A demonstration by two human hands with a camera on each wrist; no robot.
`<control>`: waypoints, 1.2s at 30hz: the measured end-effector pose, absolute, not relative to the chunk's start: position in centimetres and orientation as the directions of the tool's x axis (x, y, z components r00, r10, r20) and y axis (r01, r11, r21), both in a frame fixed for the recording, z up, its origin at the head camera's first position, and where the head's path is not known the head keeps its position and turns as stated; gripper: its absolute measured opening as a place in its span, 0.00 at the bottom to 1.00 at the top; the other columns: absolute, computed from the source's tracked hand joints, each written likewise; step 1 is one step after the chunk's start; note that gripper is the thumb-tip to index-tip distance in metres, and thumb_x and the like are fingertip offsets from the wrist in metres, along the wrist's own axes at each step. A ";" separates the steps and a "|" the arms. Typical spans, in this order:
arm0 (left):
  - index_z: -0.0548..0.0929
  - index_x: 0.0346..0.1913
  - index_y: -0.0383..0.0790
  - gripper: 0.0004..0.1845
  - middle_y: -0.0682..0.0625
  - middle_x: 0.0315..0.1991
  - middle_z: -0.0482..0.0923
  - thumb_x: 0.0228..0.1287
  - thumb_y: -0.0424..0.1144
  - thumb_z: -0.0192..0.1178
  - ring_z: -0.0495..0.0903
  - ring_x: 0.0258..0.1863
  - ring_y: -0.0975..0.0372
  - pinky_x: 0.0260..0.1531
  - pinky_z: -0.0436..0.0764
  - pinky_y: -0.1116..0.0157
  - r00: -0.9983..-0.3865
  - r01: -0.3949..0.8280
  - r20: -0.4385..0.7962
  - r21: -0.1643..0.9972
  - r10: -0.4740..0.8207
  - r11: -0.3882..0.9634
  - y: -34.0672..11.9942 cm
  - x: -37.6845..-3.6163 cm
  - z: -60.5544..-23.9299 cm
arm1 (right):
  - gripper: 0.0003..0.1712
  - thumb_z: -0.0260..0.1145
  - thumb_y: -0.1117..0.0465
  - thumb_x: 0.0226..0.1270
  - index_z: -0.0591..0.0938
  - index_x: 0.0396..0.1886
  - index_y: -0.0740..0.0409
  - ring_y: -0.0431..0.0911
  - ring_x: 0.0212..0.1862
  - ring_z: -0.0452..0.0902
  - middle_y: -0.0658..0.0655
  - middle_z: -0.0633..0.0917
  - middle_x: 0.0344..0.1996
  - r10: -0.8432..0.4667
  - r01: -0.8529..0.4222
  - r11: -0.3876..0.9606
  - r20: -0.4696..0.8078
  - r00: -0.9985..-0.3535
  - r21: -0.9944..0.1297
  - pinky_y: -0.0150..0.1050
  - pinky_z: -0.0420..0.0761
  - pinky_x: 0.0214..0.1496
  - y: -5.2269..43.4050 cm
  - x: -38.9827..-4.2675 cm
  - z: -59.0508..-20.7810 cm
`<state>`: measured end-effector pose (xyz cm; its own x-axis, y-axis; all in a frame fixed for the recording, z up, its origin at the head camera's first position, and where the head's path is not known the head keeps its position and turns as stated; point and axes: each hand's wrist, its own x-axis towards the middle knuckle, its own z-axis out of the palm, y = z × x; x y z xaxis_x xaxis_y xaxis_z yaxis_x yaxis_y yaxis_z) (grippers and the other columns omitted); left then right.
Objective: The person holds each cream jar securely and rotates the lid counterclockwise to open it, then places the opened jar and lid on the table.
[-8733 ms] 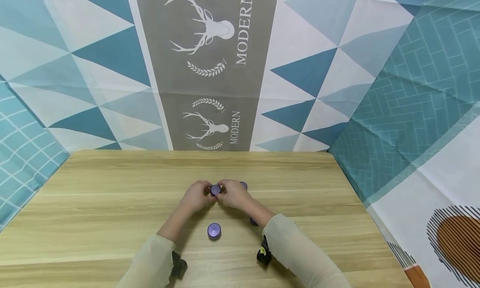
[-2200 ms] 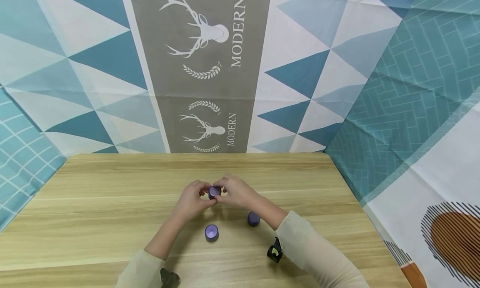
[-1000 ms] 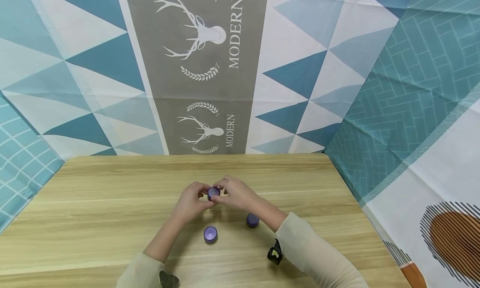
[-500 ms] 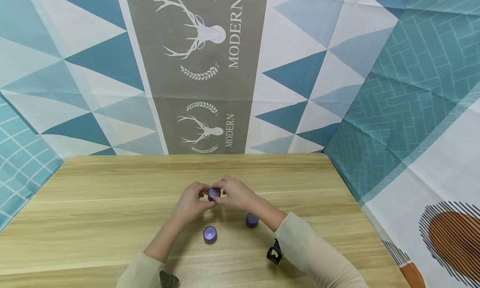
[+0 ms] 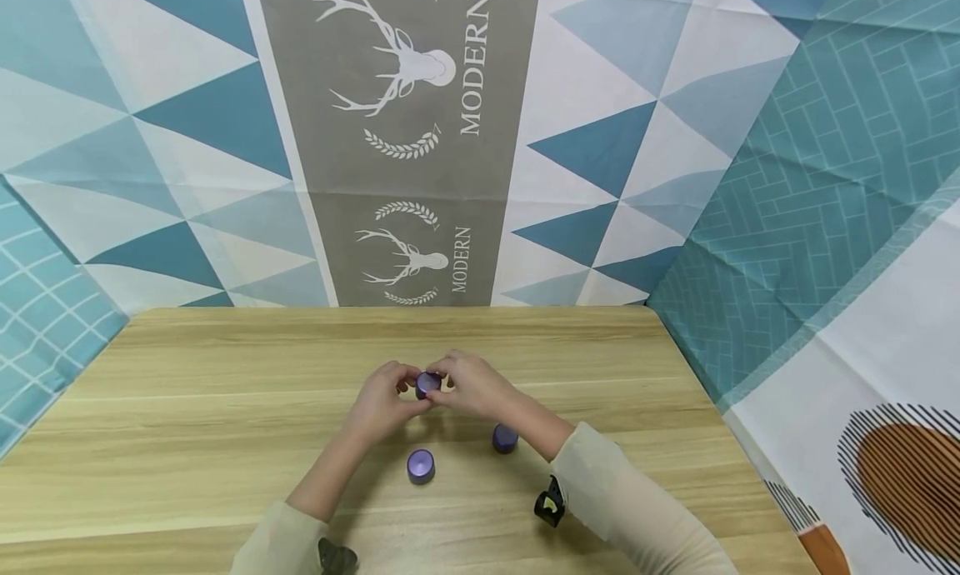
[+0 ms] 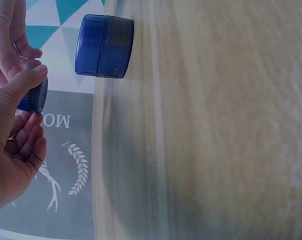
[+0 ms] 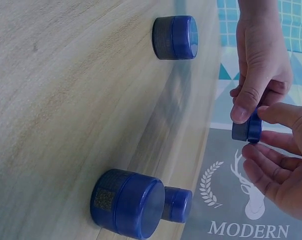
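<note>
Both hands meet above the middle of the wooden table [image 5: 187, 408] and hold one small purple jar [image 5: 428, 383] between them. My left hand [image 5: 405, 387] pinches it from the left with thumb and fingers, and my right hand [image 5: 448, 382] pinches it from the right. The right wrist view shows the held jar [image 7: 247, 131] between the left thumb and the right fingertips. In the left wrist view the same jar [image 6: 33, 96] sits behind my left thumb. Two more purple jars stand on the table, one [image 5: 421, 466] below the hands and one [image 5: 505, 438] beside my right forearm.
The right wrist view shows a third standing jar [image 7: 177, 204] behind the near one [image 7: 128, 202]; the head view hides it behind my right hand. Patterned cloth walls [image 5: 420, 142] close the table's back and right sides. Bare wood lies left and right of the hands.
Both hands keep hold of the small jar at the same spot. Since the earliest frame my right forearm has shifted, uncovering the jar beside it.
</note>
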<state>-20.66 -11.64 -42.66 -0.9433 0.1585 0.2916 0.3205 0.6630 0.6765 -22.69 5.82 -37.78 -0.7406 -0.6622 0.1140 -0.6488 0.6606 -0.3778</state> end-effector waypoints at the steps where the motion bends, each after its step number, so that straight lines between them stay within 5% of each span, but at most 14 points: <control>1: 0.83 0.39 0.36 0.17 0.49 0.32 0.78 0.44 0.39 0.72 0.76 0.34 0.57 0.36 0.75 0.65 -0.943 0.321 0.291 0.676 0.160 0.663 -11.6 -20.7 -42.7 | 0.20 0.66 0.56 0.61 0.80 0.51 0.60 0.47 0.42 0.79 0.54 0.82 0.40 -0.666 -0.652 0.657 0.115 -0.737 -0.378 0.26 0.76 0.40 5.8 -22.7 -37.8; 16: 0.83 0.40 0.35 0.19 0.50 0.32 0.78 0.43 0.38 0.73 0.75 0.34 0.59 0.36 0.75 0.66 -0.950 0.305 0.270 0.687 0.158 0.660 -11.7 -20.6 -42.5 | 0.24 0.64 0.50 0.62 0.79 0.54 0.57 0.43 0.43 0.77 0.54 0.81 0.42 -0.618 -0.596 0.693 0.092 -0.781 -0.406 0.28 0.76 0.38 5.8 -22.6 -37.6; 36: 0.83 0.40 0.36 0.18 0.49 0.33 0.79 0.43 0.37 0.73 0.74 0.34 0.60 0.36 0.75 0.65 -0.952 0.296 0.266 0.685 0.150 0.666 -11.5 -20.7 -42.7 | 0.24 0.64 0.49 0.62 0.79 0.54 0.58 0.45 0.43 0.79 0.54 0.82 0.42 -0.638 -0.625 0.670 0.120 -0.761 -0.400 0.27 0.76 0.39 6.0 -22.6 -38.0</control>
